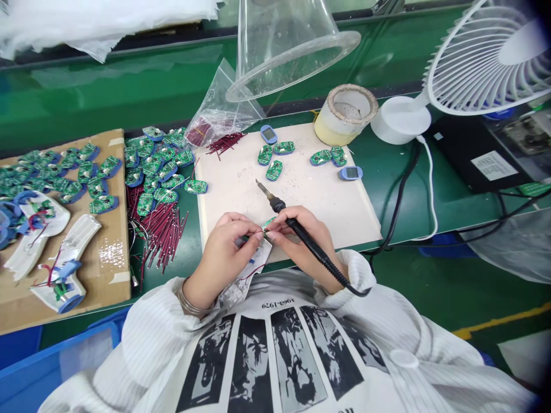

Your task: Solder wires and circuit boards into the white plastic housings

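My right hand (307, 244) carries a soldering iron (314, 246), whose handle crosses the hand and whose tip points up and left over the pale work sheet. The fingertips of that hand also pinch close to my left fingertips. My left hand (228, 252) is closed at a small green circuit board (267, 223), mostly hidden by the fingers. Below the hands lies a white plastic housing (243, 281) with a dark red wire, partly under the left hand. Several circuit boards, one of them a green board (274, 170), rest on the work sheet (232, 201) beyond.
Left of the sheet are a heap of boards (157, 163), dark red wires (163, 235) and a cardboard sheet (114, 246) bearing more boards and white housings. A clear funnel hood (293, 63) hangs above. A tape roll (344, 115) and white fan (400, 120) stand at right.
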`<state>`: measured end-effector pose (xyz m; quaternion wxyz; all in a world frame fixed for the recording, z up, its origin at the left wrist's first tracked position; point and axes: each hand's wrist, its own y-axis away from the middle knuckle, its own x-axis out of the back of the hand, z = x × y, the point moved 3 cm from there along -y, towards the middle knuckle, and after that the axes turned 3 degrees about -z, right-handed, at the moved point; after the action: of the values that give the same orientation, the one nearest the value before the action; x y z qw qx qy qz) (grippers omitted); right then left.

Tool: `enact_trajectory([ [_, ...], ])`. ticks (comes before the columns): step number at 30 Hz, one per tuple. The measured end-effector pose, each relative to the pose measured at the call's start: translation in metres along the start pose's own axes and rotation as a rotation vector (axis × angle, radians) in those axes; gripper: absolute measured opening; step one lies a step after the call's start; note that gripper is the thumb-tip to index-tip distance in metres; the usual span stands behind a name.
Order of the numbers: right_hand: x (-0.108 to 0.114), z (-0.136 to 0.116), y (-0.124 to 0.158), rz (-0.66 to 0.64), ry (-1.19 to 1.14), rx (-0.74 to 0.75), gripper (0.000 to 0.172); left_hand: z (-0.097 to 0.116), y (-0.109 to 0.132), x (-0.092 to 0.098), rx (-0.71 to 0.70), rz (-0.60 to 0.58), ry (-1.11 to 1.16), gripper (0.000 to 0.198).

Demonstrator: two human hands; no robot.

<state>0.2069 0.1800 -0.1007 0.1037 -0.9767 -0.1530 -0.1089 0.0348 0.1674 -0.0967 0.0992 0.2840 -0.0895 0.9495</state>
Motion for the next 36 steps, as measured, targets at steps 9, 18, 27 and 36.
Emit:
enact_trajectory([
  [9,0.007,0.001,-0.010,-0.109,-0.057,-0.023,0.014,-0.008,-0.001,0.004,0.043,-0.140,0.204,0.009],
  [18,0.005,0.002,-0.001,-0.006,0.181,0.111,0.012,-0.013,0.001,0.005,0.114,-0.113,0.300,0.010],
  [27,0.003,-0.003,0.006,0.074,0.177,0.144,0.016,0.000,0.005,0.000,0.017,0.008,0.048,0.007],
  [36,-0.001,-0.001,0.005,0.050,0.071,0.066,0.021,0.002,0.005,-0.001,-0.004,0.025,0.045,0.006],
])
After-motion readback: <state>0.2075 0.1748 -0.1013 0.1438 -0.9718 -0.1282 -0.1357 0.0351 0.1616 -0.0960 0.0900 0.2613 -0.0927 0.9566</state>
